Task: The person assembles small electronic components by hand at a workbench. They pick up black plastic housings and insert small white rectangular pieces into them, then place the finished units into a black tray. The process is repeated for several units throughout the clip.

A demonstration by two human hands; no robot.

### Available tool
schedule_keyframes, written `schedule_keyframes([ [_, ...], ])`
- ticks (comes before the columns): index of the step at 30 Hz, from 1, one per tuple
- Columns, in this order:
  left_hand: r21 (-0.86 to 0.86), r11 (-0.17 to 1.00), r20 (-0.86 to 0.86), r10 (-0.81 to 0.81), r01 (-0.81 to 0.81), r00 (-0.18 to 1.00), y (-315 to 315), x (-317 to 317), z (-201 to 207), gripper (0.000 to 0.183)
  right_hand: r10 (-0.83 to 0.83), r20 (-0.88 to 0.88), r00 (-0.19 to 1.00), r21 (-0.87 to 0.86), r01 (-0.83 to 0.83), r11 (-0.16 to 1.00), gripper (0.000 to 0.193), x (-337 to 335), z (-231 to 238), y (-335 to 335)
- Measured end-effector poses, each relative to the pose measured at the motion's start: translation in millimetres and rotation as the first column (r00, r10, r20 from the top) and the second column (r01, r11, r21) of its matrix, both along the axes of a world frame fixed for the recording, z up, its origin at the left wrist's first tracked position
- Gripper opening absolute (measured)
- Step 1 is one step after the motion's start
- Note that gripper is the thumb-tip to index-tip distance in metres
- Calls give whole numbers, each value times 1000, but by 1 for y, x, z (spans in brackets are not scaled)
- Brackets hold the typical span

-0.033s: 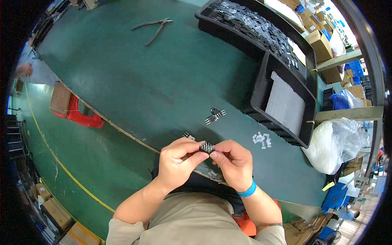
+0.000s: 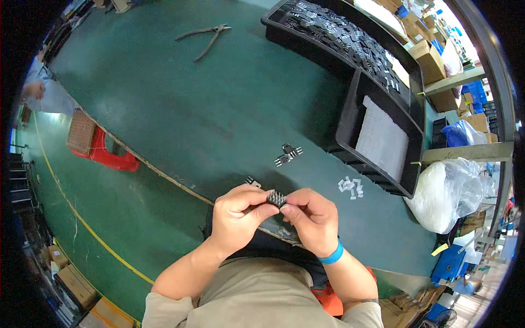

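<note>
At the table's near edge, my left hand [image 2: 238,214] and my right hand [image 2: 311,217] pinch a stack of black pinned components [image 2: 277,199] between thumbs and fingers. Several silvery metal pins point up from the stack. Part of it is covered by my fingertips. Just beyond my left hand lies another pinned component [image 2: 252,182], partly hidden. A few more black components with metal pins [image 2: 288,154] rest further up the table. To the right of my right hand is a loose group of small clear pieces [image 2: 351,187].
A black tray [image 2: 343,117] at right holds a whitish ridged stack. Behind it, a larger black bin [image 2: 273,34] is heaped with black parts. Pliers [image 2: 206,39] lie open at the far left. A clear plastic bag [image 2: 445,191] bulges beside the table. Another person's hand [image 2: 35,91] shows far left.
</note>
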State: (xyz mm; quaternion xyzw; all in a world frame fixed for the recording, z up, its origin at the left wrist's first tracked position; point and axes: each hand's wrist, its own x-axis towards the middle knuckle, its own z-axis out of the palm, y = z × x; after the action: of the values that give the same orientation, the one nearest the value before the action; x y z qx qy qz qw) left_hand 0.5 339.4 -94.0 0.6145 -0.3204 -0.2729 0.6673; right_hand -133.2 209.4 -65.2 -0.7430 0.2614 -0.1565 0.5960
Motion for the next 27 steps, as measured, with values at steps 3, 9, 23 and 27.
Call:
schedule_keyframes([
  [3, -8, 1000, 21, 9, -9, 1000, 3, 2, -1, 24, -2, 52, 999, 3, 2, 1000, 3, 3, 1, 5],
  [9, 29, 991, -38, 130, -129, 991, 23, 23, 4, 20, 96, 10, 995, -222, -91, 971, 13, 28, 1, 2],
  [23, 52, 995, -186, 94, -86, 978, 13, 16, -1, 17, -36, -54, 998, -16, 35, 999, 8, 21, 5, 1],
  [27, 18, 1000, -157, -15, 18, 987, -2, 3, 6, 21, -42, -17, 999, 54, 43, 998, 10, 7, 14, 3],
])
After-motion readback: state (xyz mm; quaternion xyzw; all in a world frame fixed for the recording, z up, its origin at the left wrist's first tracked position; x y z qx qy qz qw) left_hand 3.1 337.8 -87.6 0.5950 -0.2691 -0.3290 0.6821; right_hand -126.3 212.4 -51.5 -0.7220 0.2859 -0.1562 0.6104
